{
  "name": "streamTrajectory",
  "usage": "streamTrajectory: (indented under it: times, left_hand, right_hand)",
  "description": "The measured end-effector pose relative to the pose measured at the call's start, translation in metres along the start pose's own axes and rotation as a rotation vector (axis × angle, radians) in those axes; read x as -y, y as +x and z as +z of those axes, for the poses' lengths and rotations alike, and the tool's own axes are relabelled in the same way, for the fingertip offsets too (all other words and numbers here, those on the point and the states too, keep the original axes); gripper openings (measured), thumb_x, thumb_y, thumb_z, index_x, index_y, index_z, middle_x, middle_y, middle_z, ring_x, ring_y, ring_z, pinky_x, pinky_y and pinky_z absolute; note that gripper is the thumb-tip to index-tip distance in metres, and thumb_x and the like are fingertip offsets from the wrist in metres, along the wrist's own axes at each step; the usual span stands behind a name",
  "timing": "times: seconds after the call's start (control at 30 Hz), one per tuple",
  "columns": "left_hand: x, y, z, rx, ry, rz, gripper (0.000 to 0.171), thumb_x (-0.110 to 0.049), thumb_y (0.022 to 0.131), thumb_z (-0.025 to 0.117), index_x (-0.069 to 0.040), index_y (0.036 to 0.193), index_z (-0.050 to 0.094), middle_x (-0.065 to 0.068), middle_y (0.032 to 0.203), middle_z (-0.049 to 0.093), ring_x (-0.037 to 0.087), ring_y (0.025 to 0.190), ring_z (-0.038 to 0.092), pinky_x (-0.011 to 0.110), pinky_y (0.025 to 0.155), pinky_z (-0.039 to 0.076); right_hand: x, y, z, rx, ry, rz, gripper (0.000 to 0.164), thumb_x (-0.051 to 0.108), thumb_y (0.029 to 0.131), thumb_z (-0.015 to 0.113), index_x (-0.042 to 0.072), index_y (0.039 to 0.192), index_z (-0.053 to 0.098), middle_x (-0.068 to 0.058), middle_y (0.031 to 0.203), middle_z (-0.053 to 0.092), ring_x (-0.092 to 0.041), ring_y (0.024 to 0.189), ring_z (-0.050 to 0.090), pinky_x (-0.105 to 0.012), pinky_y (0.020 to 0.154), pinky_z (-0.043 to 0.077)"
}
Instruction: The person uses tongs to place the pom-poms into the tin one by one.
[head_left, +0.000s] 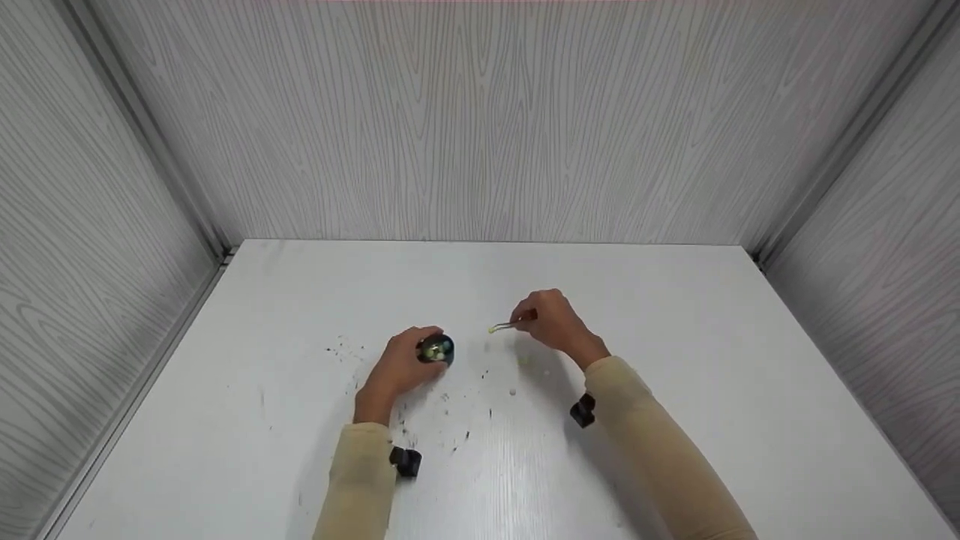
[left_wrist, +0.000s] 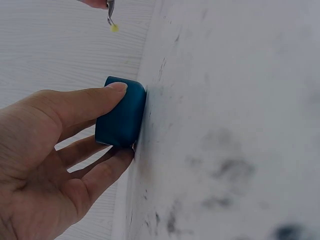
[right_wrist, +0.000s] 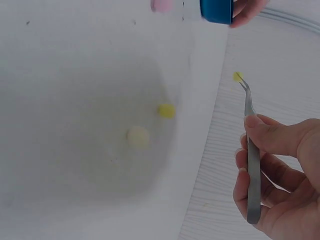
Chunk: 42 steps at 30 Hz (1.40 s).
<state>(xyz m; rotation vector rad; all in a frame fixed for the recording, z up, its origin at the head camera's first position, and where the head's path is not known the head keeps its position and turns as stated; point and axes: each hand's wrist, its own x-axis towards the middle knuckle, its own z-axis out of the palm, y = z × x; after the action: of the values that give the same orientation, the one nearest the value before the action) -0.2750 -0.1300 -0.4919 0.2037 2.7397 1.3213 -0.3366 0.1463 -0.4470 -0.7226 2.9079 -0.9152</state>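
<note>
My left hand (head_left: 397, 366) grips a small blue cup (left_wrist: 121, 114) between thumb and fingers, down at the tabletop. Light-coloured bits show inside its round mouth in the head view. To the right, my right hand (head_left: 556, 321) pinches steel tweezers (right_wrist: 253, 175) with a bent tip. Caught in that tip is a tiny yellow ball (right_wrist: 237, 76), raised above the table and a short way right of the cup. Below the right hand, another yellow ball (right_wrist: 166, 110) and a cream-white ball (right_wrist: 138, 136) lie on the table.
A pink ball (right_wrist: 161, 5) lies near the cup in the right wrist view. Dark smudges and specks mark the white table (head_left: 262, 465) around the left hand. Grey wood-grain panels (head_left: 480, 127) stand at the back and both sides.
</note>
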Motion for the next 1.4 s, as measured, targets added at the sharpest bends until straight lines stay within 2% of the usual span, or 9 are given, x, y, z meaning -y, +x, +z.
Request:
streamTrajectory:
  times: [0.2, 0.43, 0.9, 1.2, 1.4]
  left_hand:
    - [0.001, 0.001, 0.001, 0.001, 0.006, 0.002, 0.059, -0.011, 0.090, 0.078, -0.007, 0.145, 0.058, 0.018, 0.143, 0.061, 0.038, 0.137, 0.055, 0.055, 0.116, 0.044]
    - [0.000, 0.002, 0.002, 0.009, 0.003, 0.012, 0.059, -0.010, 0.090, 0.079, -0.007, 0.144, 0.058, 0.019, 0.142, 0.061, 0.038, 0.136, 0.055, 0.055, 0.115, 0.044]
    - [-0.001, 0.001, 0.002, 0.013, -0.002, -0.011, 0.059, -0.011, 0.091, 0.078, -0.008, 0.146, 0.057, 0.018, 0.144, 0.059, 0.038, 0.137, 0.055, 0.054, 0.116, 0.045]
    - [0.001, 0.001, 0.002, 0.014, 0.003, 0.000, 0.060, -0.012, 0.089, 0.079, -0.008, 0.145, 0.058, 0.018, 0.143, 0.060, 0.036, 0.137, 0.055, 0.054, 0.116, 0.043]
    - [0.002, 0.002, 0.003, 0.004, 0.003, 0.003, 0.058, -0.012, 0.090, 0.079, -0.009, 0.144, 0.059, 0.017, 0.144, 0.060, 0.036, 0.138, 0.054, 0.053, 0.116, 0.043]
  right_hand:
    - [0.008, 0.000, 0.004, 0.006, -0.004, 0.008, 0.011, 0.001, 0.091, 0.075, 0.005, 0.099, 0.082, -0.011, 0.097, 0.077, -0.020, 0.086, 0.068, -0.035, 0.078, 0.059]
    - [0.014, -0.001, 0.005, 0.023, 0.000, 0.024, 0.012, 0.001, 0.092, 0.075, 0.006, 0.099, 0.082, -0.010, 0.097, 0.076, -0.019, 0.085, 0.064, -0.034, 0.077, 0.058]
    - [0.028, 0.000, 0.014, 0.021, 0.001, -0.045, 0.011, 0.002, 0.091, 0.075, 0.006, 0.098, 0.083, -0.011, 0.095, 0.075, -0.022, 0.087, 0.069, -0.036, 0.078, 0.060]
    - [0.039, 0.003, 0.027, 0.050, -0.007, -0.032, 0.013, 0.001, 0.092, 0.074, 0.007, 0.100, 0.083, -0.009, 0.096, 0.076, -0.019, 0.087, 0.066, -0.036, 0.080, 0.060]
    - [0.043, 0.005, 0.033, 0.036, -0.014, -0.067, 0.015, -0.002, 0.092, 0.073, 0.006, 0.100, 0.083, -0.011, 0.097, 0.076, -0.021, 0.090, 0.068, -0.038, 0.084, 0.061]
